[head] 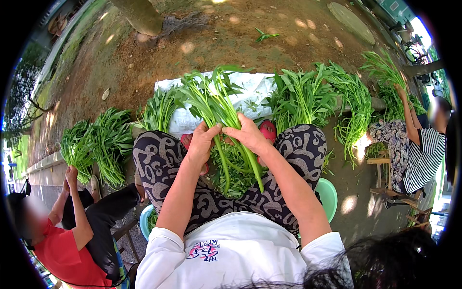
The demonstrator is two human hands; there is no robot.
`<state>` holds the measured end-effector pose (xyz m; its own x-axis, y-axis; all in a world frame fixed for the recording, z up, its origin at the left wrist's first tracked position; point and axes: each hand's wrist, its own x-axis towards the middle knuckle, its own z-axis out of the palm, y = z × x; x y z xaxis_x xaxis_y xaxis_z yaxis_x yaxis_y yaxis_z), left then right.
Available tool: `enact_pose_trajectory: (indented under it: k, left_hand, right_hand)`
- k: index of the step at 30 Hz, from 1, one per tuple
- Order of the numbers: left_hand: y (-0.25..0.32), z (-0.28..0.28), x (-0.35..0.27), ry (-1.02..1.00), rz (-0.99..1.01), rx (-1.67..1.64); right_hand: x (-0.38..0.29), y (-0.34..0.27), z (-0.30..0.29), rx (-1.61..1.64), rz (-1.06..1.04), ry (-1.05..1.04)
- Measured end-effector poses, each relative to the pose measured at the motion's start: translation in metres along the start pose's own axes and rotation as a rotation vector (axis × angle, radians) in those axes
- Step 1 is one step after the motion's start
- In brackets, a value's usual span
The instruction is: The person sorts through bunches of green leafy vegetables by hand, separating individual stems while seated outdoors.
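My left hand (203,141) grips long hollow green stems of water spinach (205,103), with the leafy tops pointing away from me. My right hand (249,134) holds stems of the same bunch close beside it, the two thumbs nearly meeting. Below both hands the cut stem ends hang over my lap. Loose leaves and short pieces (221,182) lie heaped between my legs. Just beyond my hands is a crumpled white woven sack (251,83), partly covered by the leaves. A bunch of greens (158,110) rests left of the sack, and a larger pile (301,95) right of it.
A light blue basin (145,221) containing greens is by my left hip, a green basin (329,197) by my right. Seated people in a red shirt (66,253) and a striped shirt (424,164) handle greens either side. A tree trunk (139,16) rises ahead.
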<state>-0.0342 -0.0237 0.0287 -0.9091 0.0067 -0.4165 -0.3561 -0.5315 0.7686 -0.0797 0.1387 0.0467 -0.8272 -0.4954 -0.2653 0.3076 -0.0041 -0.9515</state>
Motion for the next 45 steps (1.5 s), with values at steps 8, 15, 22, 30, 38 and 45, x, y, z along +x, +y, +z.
enact_pose_trajectory:
  k: [8,15,22,30,38,45]
  left_hand:
    - [-0.001,-0.007,0.004,0.16,0.026,0.087]
    - [0.006,-0.036,0.011,0.356,0.19,-0.098]
    - [0.029,-0.057,0.003,0.577,0.238,-0.178]
    - [0.017,-0.072,0.011,0.414,0.065,-0.022]
    - [0.019,-0.04,0.007,0.218,0.038,-0.134]
    - [0.015,-0.035,0.007,0.046,0.065,-0.164]
  right_hand:
    - [0.005,0.005,-0.013,-0.062,0.037,0.12]
    - [0.003,-0.003,-0.032,0.035,0.008,0.247]
    - [-0.001,-0.013,-0.048,0.15,-0.022,0.442]
    - [-0.003,-0.02,-0.048,0.243,-0.047,0.373]
    - [-0.002,-0.011,-0.021,-0.202,-0.14,0.107]
    - [-0.004,-0.006,-0.009,-0.139,0.023,-0.13]
